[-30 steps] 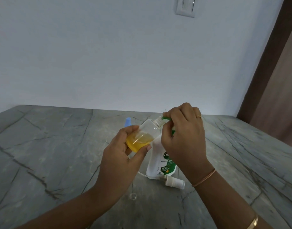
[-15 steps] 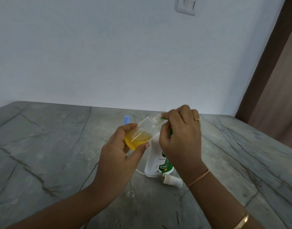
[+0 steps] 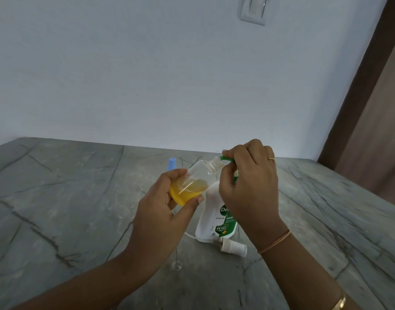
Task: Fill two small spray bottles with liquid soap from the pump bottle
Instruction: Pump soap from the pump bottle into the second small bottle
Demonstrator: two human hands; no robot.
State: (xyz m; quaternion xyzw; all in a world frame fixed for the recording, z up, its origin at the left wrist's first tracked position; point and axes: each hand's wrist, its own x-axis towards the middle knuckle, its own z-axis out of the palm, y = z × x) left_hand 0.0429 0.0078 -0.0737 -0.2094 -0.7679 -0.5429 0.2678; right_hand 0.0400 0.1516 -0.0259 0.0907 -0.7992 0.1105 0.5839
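The person stands at a grey stone counter (image 3: pixel 69 198) w/ dark veins, both hands up in front of the body. The left hand (image 3: pixel 167 211) grips a small clear spray bottle (image 3: pixel 198 175) round its lower part, thumb on the near side and fingers on the far side. The bottle is w/o its top and is tilted, the open threaded neck pointing up and to the right. Yellow liquid soap lies in the low end, approx. the bottom third.

The right hand (image 3: pixel 250 182) is closed over the green pump head (image 3: pixel 226 158) of the pump bottle (image 3: pixel 212 215), fingers curled down round it. The green spout sticks out to the left and its tip is just at the neck of the spray bottle; I cannot tell if it really touches, or if soap comes out. The pump bottle is white w/ a green label and stands upright on the counter, under the right hand.

On the counter, just in front of the pump bottle, lies a white spray head (image 3: pixel 233 246) on its side, w/ a thin dip tube (image 3: pixel 190 235) going to the left. Nearer to the person is a small clear cap (image 3: pixel 177 265). Behind the left hand a blue cap (image 3: pixel 171 164) shows; what is under it is hidden.

On the right hand I see a ring, on the wrist a thin bangle. The wall behind is pale, w/ a switch plate (image 3: pixel 253 10) high up.
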